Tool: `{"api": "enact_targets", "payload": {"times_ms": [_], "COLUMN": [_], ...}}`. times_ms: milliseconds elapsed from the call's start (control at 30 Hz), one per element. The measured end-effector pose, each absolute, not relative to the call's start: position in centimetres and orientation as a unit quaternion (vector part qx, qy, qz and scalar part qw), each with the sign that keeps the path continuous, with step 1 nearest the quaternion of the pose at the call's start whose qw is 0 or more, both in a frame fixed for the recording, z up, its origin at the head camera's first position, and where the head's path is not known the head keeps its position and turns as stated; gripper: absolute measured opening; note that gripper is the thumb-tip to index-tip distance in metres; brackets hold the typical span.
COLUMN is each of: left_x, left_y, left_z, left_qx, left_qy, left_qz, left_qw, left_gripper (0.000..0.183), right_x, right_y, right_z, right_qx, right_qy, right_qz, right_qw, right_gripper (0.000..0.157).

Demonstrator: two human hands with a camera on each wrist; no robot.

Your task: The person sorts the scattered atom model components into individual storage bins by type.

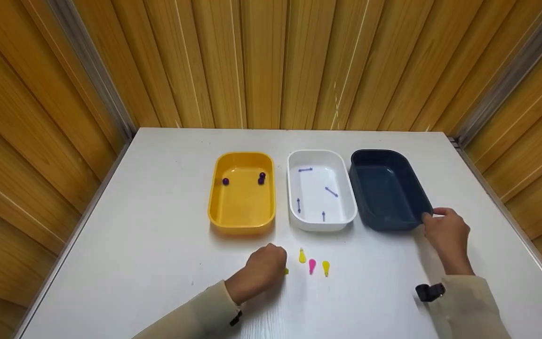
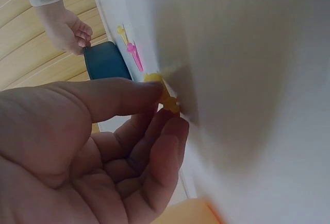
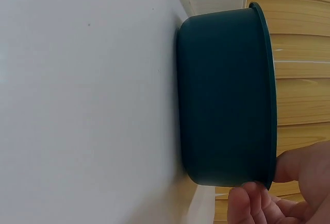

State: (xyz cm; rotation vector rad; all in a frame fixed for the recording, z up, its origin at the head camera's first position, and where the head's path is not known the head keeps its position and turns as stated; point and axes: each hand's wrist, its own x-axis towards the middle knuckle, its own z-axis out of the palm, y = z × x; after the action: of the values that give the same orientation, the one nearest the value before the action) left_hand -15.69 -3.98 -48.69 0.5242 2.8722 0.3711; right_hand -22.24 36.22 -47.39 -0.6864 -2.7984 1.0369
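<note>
My left hand is low over the table in front of the yellow tray. Its thumb and fingertips pinch a small yellow bulb-shaped piece, partly hidden by the thumb. Just right of this hand lie a pink bulb-shaped piece and two yellow ones, one farther back and one nearer. At the right, my right hand grips the rim of a dark blue tray at its near right corner, thumb on one side and fingers on the other.
A yellow tray holds 3 dark purple balls. Beside it, a white tray has several small purple sticks in it. The dark blue tray stands close to the white one. Wood-patterned walls enclose the white table.
</note>
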Motion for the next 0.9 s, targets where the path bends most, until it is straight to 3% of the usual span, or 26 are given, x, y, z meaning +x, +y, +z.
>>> {"api": "enact_targets", "payload": {"times_ms": [267,633,900], "left_x": [-15.72,-15.85,-15.75], "left_y": [-4.16,-4.43,-4.05], "left_z": [-48.77,-48.48,-48.47], "left_qx": [0.181,0.217,0.191], "left_qy": [0.97,0.958,0.965], "left_qz": [0.138,0.172,0.166], "left_qw": [0.084,0.07,0.073], "left_gripper": [0.008,0.008,0.011], "right_x": [-22.2,-22.18,-22.09], "right_y": [36.36,36.46,36.7], "right_z": [-47.26,-47.16,-47.22], "right_qx": [-0.23,-0.235,-0.222], "right_qy": [-0.908,-0.902,-0.907], "right_qz": [0.35,0.362,0.358], "right_qw": [0.009,0.006,0.009], "right_gripper": [0.059,0.058,0.056]}}
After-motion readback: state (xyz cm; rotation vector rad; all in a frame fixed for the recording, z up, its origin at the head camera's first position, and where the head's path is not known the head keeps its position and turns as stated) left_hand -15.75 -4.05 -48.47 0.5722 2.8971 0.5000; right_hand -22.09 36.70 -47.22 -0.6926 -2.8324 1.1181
